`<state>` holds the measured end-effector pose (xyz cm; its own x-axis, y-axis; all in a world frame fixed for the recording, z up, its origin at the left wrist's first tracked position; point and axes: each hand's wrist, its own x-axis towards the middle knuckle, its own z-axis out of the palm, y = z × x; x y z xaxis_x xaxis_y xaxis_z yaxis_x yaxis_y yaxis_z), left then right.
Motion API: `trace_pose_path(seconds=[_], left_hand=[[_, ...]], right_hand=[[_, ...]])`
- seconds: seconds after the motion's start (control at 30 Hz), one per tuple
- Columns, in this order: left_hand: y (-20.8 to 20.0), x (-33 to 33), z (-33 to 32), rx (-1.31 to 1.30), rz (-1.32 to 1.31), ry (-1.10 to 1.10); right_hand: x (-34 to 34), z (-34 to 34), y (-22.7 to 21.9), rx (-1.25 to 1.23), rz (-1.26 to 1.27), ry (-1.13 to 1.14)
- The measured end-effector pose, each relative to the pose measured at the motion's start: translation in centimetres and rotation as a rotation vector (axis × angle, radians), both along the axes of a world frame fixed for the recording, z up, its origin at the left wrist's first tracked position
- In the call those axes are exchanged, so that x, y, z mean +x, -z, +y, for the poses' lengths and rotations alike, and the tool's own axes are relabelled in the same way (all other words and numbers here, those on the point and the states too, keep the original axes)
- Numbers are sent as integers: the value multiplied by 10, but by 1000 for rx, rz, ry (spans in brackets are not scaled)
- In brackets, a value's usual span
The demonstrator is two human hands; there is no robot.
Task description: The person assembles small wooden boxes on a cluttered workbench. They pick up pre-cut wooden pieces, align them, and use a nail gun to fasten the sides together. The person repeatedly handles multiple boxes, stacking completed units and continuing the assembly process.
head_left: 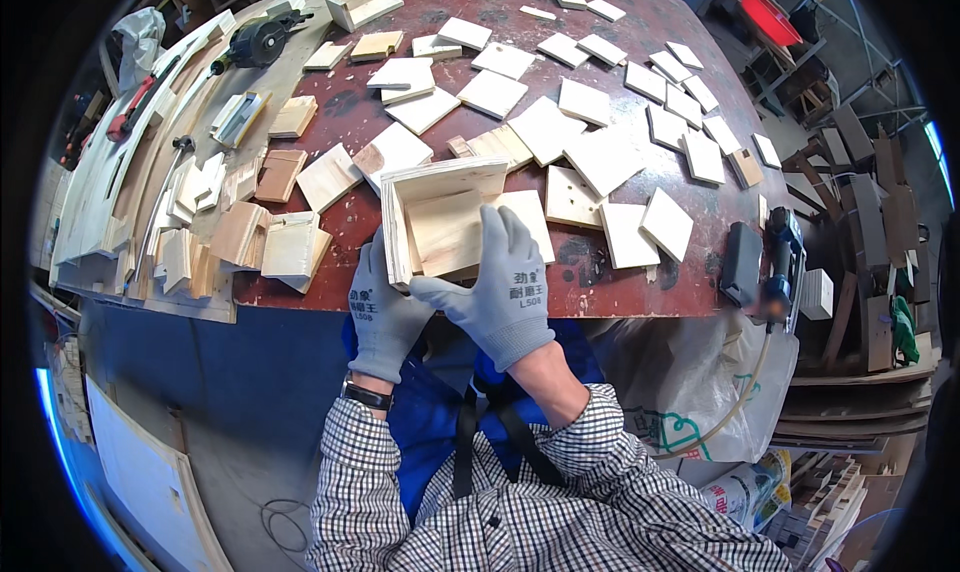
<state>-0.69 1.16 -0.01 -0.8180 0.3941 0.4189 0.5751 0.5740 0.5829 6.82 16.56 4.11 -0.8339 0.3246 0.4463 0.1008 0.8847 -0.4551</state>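
A small plywood box [398, 234], with tall left and far walls and a pale inner panel, is tilted toward me at the table's near edge. My left hand [379, 297], in a grey glove, grips its lower left side; most of those fingers are hidden behind it. From the right, my gloved right hand [497, 290] holds the box, thumb along the near edge and fingers raised at its right side. Beyond the box, square wooden pieces [603, 159] lie scattered across the dark red tabletop [690, 277].
Stacked wooden blocks [292, 245] line the table's left part, near a black power tool [258, 42]. At the right edge lie a nail gun [783, 262] with a hose and a dark box-shaped object [741, 262]. A plastic bag [690, 382] hangs below.
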Motion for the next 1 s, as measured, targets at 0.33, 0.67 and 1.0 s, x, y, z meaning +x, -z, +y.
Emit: trace_pose_path(seconds=[0.33, 0.67, 1.0], left_hand=[[-13, 6, 6, 141, -137, -13], [-15, 9, 8, 124, -88, -62], [-10, 6, 8, 150, -112, -60]], right_hand=[[3, 36, 1, 16, -87, -74], [23, 65, -19, -446, -157, -363], [-7, 225, -56, 111, -537, 117]])
